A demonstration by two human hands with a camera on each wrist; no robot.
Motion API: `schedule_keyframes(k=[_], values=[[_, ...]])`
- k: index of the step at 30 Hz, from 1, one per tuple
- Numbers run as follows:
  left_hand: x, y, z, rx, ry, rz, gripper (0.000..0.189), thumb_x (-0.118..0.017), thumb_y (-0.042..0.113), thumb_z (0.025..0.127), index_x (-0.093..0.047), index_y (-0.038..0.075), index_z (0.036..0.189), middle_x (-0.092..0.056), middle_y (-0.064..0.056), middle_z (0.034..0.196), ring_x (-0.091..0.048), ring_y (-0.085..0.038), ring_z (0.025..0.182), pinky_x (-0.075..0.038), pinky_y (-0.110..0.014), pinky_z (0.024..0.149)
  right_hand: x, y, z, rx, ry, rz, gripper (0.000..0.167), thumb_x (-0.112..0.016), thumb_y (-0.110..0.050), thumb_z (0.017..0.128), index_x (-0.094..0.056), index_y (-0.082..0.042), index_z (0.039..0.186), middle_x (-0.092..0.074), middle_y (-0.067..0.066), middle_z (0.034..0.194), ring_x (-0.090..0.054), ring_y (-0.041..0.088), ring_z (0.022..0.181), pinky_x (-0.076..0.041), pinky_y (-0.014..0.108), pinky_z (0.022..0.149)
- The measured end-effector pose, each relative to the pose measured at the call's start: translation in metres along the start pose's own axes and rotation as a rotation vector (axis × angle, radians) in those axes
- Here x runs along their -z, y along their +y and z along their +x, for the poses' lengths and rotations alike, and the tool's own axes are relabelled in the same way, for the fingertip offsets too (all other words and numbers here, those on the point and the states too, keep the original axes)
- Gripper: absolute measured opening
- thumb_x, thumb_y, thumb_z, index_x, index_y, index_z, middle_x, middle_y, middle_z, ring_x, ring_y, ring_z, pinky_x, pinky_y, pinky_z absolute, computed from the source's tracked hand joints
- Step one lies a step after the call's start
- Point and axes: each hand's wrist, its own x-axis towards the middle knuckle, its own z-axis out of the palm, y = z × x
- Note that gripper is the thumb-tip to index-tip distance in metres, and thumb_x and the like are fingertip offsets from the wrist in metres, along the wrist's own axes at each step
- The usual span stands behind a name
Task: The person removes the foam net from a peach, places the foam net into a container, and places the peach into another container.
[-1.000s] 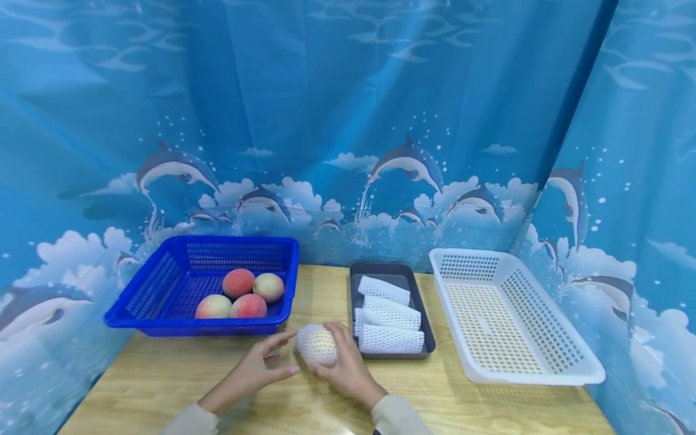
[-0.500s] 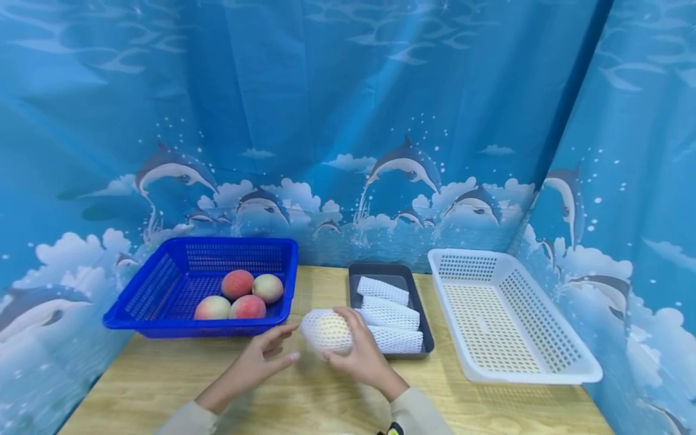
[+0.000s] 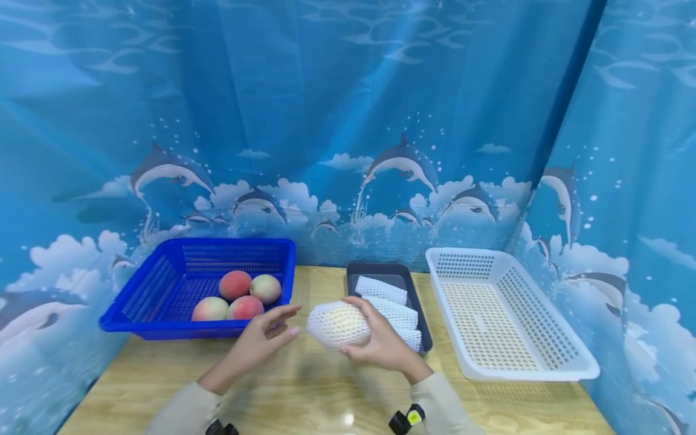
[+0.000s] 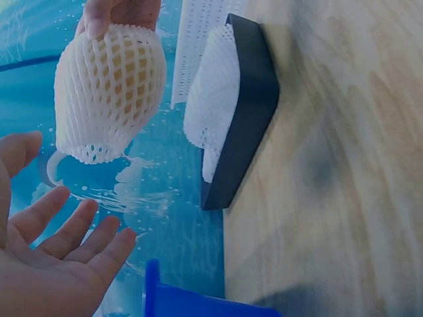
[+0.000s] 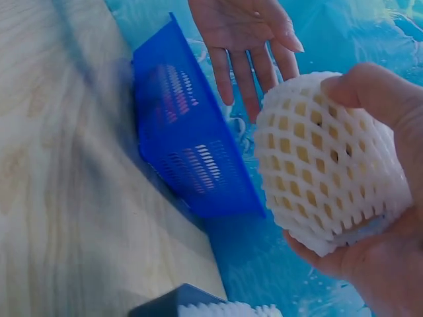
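My right hand (image 3: 380, 341) grips a peach in a white foam net sleeve (image 3: 338, 325), thumb on one side and fingers on the other. The yellowish fruit shows through the mesh in the right wrist view, where the wrapped peach (image 5: 324, 162) is held above the table. Left of it, my left hand (image 3: 261, 341) is held with fingers extended and apart from the sleeve. Its palm and spread fingers (image 4: 73, 238) hold nothing in the left wrist view. Behind the right hand, a dark grey tray (image 3: 356, 270) bears several white foam net sleeves (image 3: 388, 311).
A blue plastic basket (image 3: 157, 290) at the left holds several peaches (image 3: 235, 285). At the right stands a white plastic basket (image 3: 508, 314). All rest on a wooden table (image 3: 315, 399) before a blue dolphin curtain (image 3: 326, 121).
My right hand has lifted the wrapped peach off the table and carried it a little to the right. The left hand has stayed beside it, rising slightly.
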Motion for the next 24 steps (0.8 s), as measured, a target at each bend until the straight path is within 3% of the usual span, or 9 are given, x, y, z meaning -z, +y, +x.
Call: schedule_keyframes(k=[11, 24], values=[[-0.002, 0.013, 0.017, 0.076, -0.002, -0.053, 0.038, -0.063, 0.018, 0.094, -0.058, -0.001, 0.126, -0.061, -0.02, 0.125, -0.057, -0.033, 0.118, -0.051, -0.028, 0.096, 0.023, -0.008, 0.001, -0.004, -0.052, 0.143, 0.083, -0.081, -0.015, 0.074, -0.037, -0.015, 0.144, -0.046, 0.011, 0.138, -0.055, 0.029, 0.11, -0.051, 0.037, 0.09], [-0.011, 0.027, 0.03, 0.036, 0.028, -0.087, 0.034, -0.069, 0.016, 0.089, -0.062, 0.002, 0.119, -0.064, -0.017, 0.118, -0.062, -0.027, 0.109, -0.054, -0.026, 0.089, 0.039, -0.01, -0.001, 0.037, -0.081, 0.221, 0.077, -0.075, -0.006, 0.079, -0.036, -0.015, 0.145, -0.042, 0.009, 0.143, -0.052, 0.03, 0.113, -0.054, 0.036, 0.086]])
